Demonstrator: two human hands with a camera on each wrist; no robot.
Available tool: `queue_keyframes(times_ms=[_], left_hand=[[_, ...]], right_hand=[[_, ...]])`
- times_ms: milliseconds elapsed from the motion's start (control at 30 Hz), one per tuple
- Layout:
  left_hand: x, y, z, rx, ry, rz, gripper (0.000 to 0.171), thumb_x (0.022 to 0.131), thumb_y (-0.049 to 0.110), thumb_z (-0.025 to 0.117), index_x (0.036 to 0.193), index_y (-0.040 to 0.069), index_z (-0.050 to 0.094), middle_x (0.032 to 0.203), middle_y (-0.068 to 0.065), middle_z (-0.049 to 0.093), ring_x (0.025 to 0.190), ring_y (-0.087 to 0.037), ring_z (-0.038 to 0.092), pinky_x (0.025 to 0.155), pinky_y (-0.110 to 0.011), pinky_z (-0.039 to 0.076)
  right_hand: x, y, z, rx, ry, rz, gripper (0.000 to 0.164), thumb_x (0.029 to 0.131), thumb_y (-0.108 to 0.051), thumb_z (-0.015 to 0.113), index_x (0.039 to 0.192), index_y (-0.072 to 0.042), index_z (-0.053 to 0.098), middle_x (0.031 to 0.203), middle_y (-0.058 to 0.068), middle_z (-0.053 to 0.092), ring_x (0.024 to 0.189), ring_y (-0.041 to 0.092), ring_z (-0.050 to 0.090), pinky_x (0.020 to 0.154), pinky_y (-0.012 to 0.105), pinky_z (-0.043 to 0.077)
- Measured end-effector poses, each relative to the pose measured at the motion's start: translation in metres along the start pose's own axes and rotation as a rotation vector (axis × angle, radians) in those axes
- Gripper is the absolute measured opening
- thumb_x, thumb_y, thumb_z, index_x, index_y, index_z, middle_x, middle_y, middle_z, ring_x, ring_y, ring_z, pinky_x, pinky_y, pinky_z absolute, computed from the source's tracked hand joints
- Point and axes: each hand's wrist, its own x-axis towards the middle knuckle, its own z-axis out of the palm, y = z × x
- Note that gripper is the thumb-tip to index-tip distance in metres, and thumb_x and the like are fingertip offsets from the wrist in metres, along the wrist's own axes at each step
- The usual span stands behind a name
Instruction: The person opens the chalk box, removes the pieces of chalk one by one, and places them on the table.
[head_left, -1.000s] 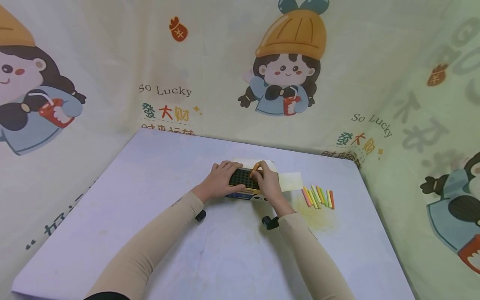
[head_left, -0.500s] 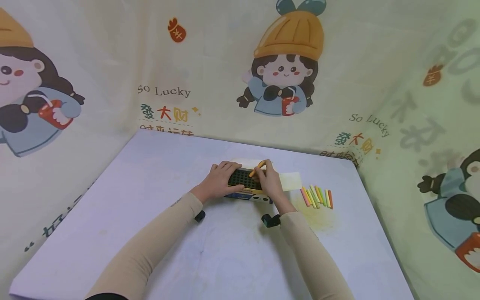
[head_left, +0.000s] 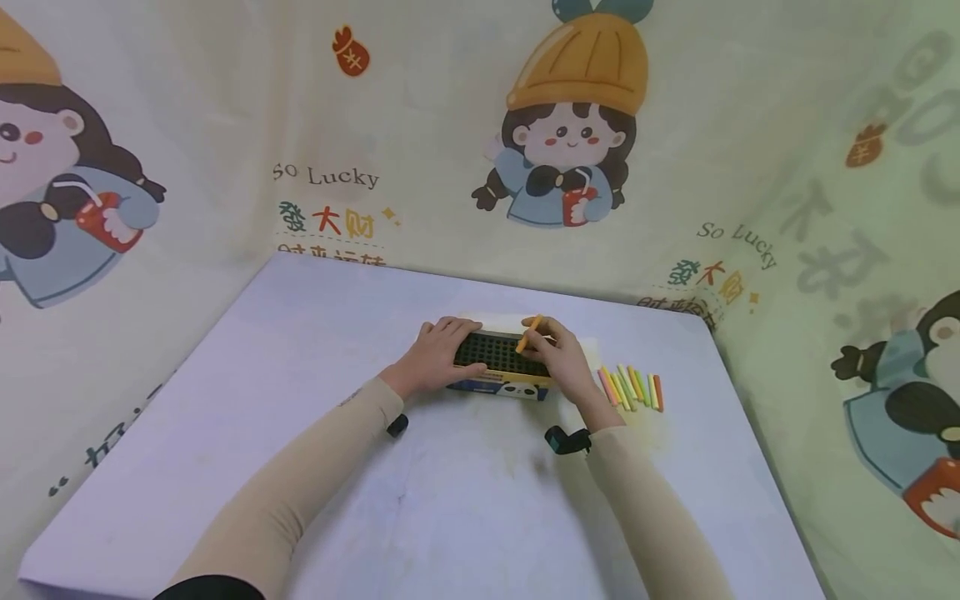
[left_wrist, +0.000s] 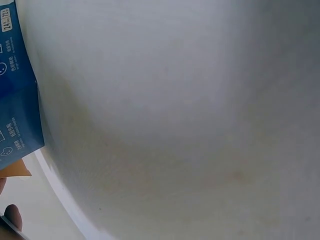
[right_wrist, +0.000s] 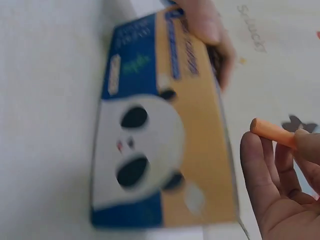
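A chalk box (head_left: 501, 385) with a panda print, blue and yellow, stands on the table in the head view. Its upper face is a black grid of holes (head_left: 491, 350). My left hand (head_left: 433, 357) grips the left end, thumb along the front edge and fingers over the back. Above the box's right end, my right hand (head_left: 564, 357) pinches an orange chalk stick (head_left: 529, 333). The right wrist view shows this chalk (right_wrist: 274, 133) held between thumb and fingertips, apart from the box (right_wrist: 145, 145). Only fingertips and a blue box side (left_wrist: 19, 120) appear in the left wrist view.
Several coloured chalk sticks (head_left: 658, 392) lie in a row on the white table (head_left: 420, 517), right of the box. A pale flap or sheet (head_left: 590, 352) shows partly behind my right hand. Printed cloth walls (head_left: 435, 167) border the table's back and sides.
My right hand has shifted right and lifted a little from the black grid, with the orange chalk stick still pinched. My left hand keeps its place on the box.
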Motion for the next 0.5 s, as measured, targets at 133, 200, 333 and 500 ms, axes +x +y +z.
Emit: queue_keyframes(times_ms=[133, 200, 333, 500], left_hand=[[-0.002, -0.001, -0.001, -0.008, -0.007, -0.013, 0.085, 0.095, 0.072, 0.055, 0.161, 0.021, 0.036, 0.160, -0.006, 0.043, 0.147, -0.029, 0.036, 0.108, -0.058, 0.033], [-0.003, -0.002, 0.000, -0.008, -0.006, -0.016, 0.085, 0.096, 0.072, 0.054, 0.161, 0.021, 0.036, 0.160, -0.006, 0.043, 0.147, -0.030, 0.036, 0.109, -0.058, 0.032], [-0.002, -0.002, -0.001, -0.013, -0.008, -0.009, 0.086, 0.095, 0.074, 0.053, 0.161, 0.021, 0.035, 0.160, -0.007, 0.043, 0.147, -0.030, 0.036, 0.109, -0.059, 0.032], [0.001, 0.000, 0.000, -0.001, -0.009, 0.002, 0.088, 0.095, 0.076, 0.052, 0.161, 0.021, 0.036, 0.159, -0.008, 0.044, 0.146, -0.030, 0.037, 0.108, -0.059, 0.033]], right_hand=[[-0.003, -0.004, -0.022, 0.046, 0.042, -0.016, 0.044, 0.109, -0.017, 0.055, 0.150, -0.001, 0.052, 0.134, 0.024, 0.051, 0.110, 0.023, 0.066, 0.095, 0.032, 0.057], [-0.004, -0.006, -0.036, 0.091, 0.074, -0.029, 0.046, 0.108, -0.016, 0.056, 0.151, 0.000, 0.050, 0.137, 0.018, 0.052, 0.107, 0.017, 0.064, 0.094, 0.030, 0.057], [-0.008, -0.010, -0.070, 0.128, 0.168, -0.066, 0.050, 0.108, -0.014, 0.056, 0.154, 0.002, 0.045, 0.124, 0.007, 0.055, 0.103, 0.011, 0.062, 0.092, 0.026, 0.057], [-0.014, -0.007, -0.108, 0.073, 0.283, -0.064, 0.057, 0.106, -0.014, 0.059, 0.160, -0.008, 0.039, 0.114, 0.002, 0.052, 0.099, 0.010, 0.063, 0.084, 0.022, 0.058]])
